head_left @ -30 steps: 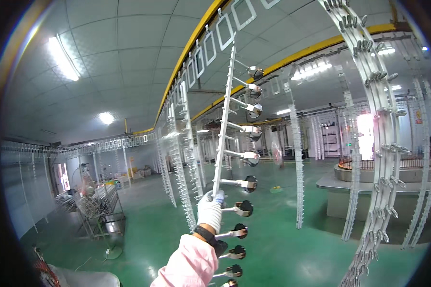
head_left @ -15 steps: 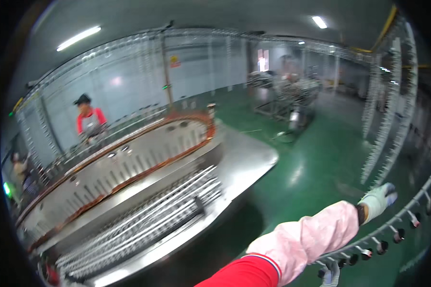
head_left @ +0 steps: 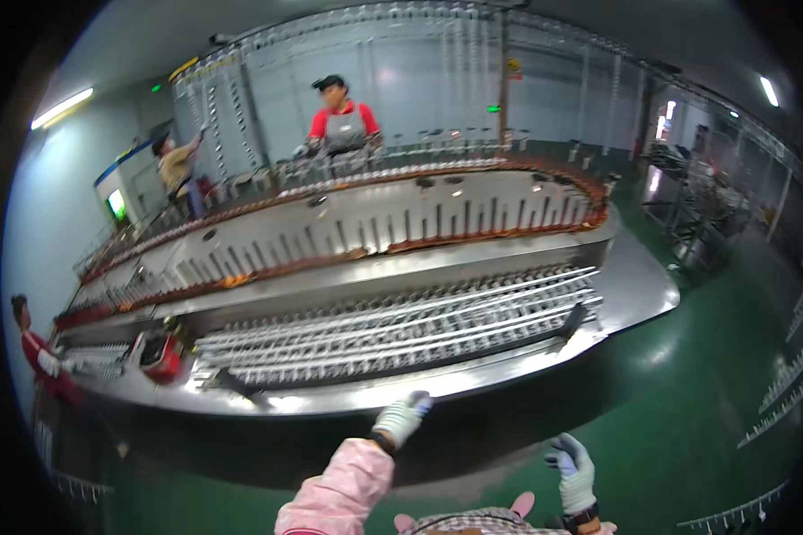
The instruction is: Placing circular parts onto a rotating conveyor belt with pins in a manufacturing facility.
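Note:
My left hand (head_left: 403,419), in a pale striped glove with a pink sleeve behind it, reaches just short of the front edge of a long metal workbench (head_left: 473,382). Its fingers are stretched out, and nothing shows in them. Over the green floor to the right is my right hand (head_left: 574,473), gloved too, fingers loosely bent and apart, holding nothing. Nearest to both hands, on the bench, lie several long silvery rods (head_left: 401,330) side by side, with rows of small pegs along them. A checked apron (head_left: 468,519) shows between my arms.
Behind the rods runs an oval conveyor (head_left: 375,254) with an orange-brown rim. A red container (head_left: 161,357) stands at the bench's left. A person in red (head_left: 343,129) is across the conveyor; others are at left. Peg-lined racks (head_left: 790,383) hang at right.
The view has swung left, from the hanging racks to the bench. My left arm, stretched toward a peg-lined rod at right before, is now before the bench. Both hands are away from that rod.

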### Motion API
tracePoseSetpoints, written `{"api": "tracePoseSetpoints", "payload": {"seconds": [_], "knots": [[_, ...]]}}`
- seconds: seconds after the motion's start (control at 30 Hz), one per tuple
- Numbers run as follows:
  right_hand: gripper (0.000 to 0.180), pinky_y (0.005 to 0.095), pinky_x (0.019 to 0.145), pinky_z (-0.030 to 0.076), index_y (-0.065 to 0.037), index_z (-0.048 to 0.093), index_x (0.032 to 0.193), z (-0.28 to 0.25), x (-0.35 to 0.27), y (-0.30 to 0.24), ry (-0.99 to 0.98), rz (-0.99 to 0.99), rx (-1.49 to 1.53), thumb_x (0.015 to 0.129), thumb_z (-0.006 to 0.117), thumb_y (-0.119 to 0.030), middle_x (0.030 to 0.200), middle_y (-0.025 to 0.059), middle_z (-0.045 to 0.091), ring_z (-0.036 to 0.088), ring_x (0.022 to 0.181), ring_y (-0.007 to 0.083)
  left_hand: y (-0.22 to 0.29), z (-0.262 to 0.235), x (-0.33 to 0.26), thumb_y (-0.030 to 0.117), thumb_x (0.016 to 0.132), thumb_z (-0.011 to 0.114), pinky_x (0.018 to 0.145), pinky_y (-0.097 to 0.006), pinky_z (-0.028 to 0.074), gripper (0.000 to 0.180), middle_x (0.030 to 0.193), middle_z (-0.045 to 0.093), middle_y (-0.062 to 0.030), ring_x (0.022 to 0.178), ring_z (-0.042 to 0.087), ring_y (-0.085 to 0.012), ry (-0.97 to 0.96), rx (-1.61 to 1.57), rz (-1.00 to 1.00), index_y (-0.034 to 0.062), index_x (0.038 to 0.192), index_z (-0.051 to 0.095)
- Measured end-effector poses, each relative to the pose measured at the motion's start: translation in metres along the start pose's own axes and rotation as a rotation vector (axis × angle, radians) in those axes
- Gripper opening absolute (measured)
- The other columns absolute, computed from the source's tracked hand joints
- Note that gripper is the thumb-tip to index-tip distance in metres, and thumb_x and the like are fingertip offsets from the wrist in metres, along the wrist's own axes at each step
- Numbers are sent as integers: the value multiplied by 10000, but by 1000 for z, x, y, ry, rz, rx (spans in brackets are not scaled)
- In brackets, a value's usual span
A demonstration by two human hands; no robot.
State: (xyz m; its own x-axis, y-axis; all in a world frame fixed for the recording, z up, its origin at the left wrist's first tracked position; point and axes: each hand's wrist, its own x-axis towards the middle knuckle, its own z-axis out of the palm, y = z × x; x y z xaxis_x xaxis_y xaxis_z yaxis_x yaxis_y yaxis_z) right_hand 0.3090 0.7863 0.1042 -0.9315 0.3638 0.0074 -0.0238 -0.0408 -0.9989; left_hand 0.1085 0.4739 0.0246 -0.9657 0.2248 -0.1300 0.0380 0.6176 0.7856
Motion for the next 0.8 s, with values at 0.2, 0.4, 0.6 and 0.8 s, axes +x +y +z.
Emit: {"api": "tracePoseSetpoints", "payload": {"seconds": [0.2, 0.4, 0.6, 0.8], "knots": [[364, 291, 784, 509, 6, 487, 1248, 115, 16, 21, -400, 129, 72, 915, 542, -129, 1119, 147, 601, 614, 874, 168, -178, -106, -130, 294, 915, 566, 812, -296, 471, 309, 910, 676, -86, 847, 616, -157, 305, -127, -316, 24, 1054, 623], [315, 248, 729, 499, -1, 517, 1221, 176, 65, 56, -667, 240, -72, 925, 494, -109, 1066, 108, 630, 610, 827, 129, -231, -167, -204, 271, 902, 582, 769, -284, 471, 275, 871, 671, -63, 799, 597, -132, 565, -268, -468, 51, 1058, 635], [298, 260, 716, 499, -3, 535, 1198, 236, 114, 97, -699, 276, -97, 923, 489, -108, 1049, 113, 630, 605, 801, 138, -264, -260, -213, 279, 886, 603, 767, -292, 484, 287, 859, 675, -77, 797, 613, -149, 751, 27, -579, 45, 1048, 642], [294, 273, 748, 509, -19, 540, 1196, 296, 152, 137, -621, 256, -42, 924, 506, -125, 1026, 103, 635, 614, 834, 148, -306, -349, -99, 365, 871, 551, 833, -414, 471, 334, 1020, 641, -163, 945, 602, -346, 675, 474, -478, 103, 1059, 642]]}}
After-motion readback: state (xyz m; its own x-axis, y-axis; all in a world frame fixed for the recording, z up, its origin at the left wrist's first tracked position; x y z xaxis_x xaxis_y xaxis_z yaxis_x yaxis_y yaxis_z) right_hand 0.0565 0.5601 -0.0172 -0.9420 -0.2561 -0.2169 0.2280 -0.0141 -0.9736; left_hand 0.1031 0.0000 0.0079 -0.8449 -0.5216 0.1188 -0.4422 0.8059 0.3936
